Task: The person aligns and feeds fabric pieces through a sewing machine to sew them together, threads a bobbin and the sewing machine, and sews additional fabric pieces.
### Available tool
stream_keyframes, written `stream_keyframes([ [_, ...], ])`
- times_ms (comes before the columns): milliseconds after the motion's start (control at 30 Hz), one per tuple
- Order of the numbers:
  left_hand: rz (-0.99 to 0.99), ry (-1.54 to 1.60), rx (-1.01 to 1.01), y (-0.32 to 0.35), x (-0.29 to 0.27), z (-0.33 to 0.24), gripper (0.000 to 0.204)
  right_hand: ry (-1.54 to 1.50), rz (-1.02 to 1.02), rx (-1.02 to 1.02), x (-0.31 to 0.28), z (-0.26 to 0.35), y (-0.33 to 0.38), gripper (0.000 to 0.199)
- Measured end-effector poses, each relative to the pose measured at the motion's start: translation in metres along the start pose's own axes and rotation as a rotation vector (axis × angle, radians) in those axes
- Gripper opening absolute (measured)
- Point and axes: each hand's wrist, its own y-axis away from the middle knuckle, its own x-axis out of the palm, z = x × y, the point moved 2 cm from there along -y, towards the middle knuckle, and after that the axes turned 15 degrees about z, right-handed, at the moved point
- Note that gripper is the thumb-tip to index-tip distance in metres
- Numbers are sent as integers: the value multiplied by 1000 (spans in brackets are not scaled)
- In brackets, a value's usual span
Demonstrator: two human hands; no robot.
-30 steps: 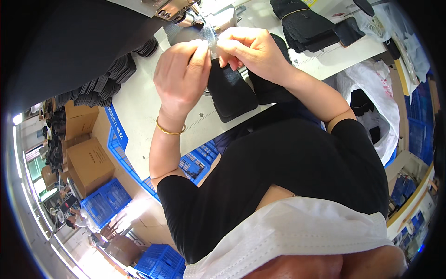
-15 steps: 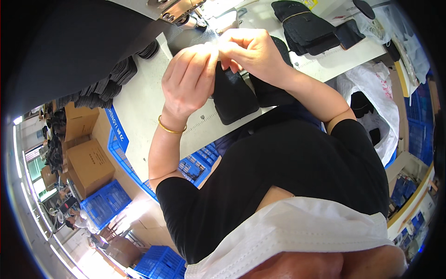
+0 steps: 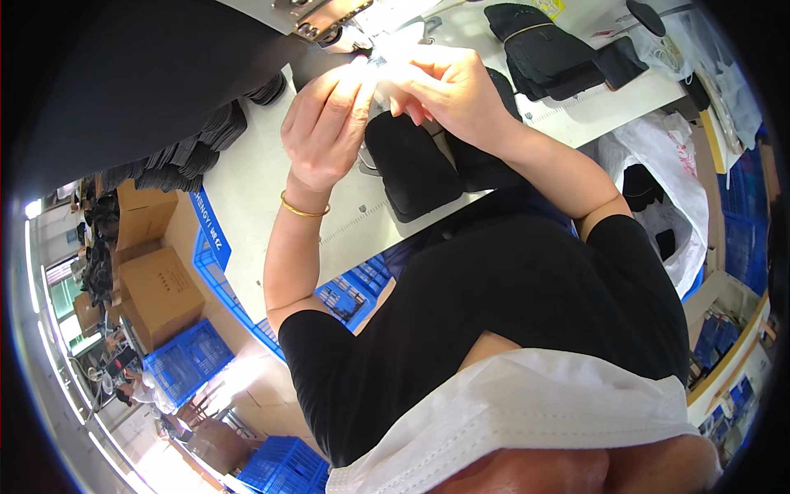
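My left hand [image 3: 323,128] is raised over the white table, its fingers closed in a pinch just below the metal head of a sewing machine [image 3: 325,18]. Close beside it, my right hand [image 3: 461,97] also pinches, thumb against forefinger. Strong glare washes out the fingertips; a small dark spot shows between the hands, but what they hold is too bright to make out. Under the hands lies a stack of black fabric pieces [image 3: 411,169]. A second black stack [image 3: 487,165] sits to its right, partly covered by my right forearm.
Black pieces tied with a band [image 3: 527,31] lie at the far right of the table [image 3: 271,222]. More black piles [image 3: 193,148] line the left side. A white sack [image 3: 687,198] stands at the right. Blue crates [image 3: 189,362] and cardboard boxes [image 3: 160,292] are on the floor at left.
My left hand has shifted slightly up and left, and the gap between the hands has widened. More of the black stack below them shows now.
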Motion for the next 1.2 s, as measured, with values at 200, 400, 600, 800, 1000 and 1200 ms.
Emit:
stream_keyframes([
  [200,-33,-70,-10,-3,7,8,27,-35,-7,-20,0,5,0,21],
  [400,-4,-103,-90,-8,6,3,27,-51,43,-14,-3,6,4,21],
  [600,50,-86,-172,-14,3,-6,29,-67,0,-35,-4,-4,3,20],
  [800,14,9,-233,-15,5,-6,28,-51,32,45,-8,-8,8,20],
  [1000,25,565,-431,8,1,22,24,-35,45,14,-14,-15,14,19],
  [1200,18,379,-291,1,-8,5,36,-96,111,20,4,-1,10,19],
])
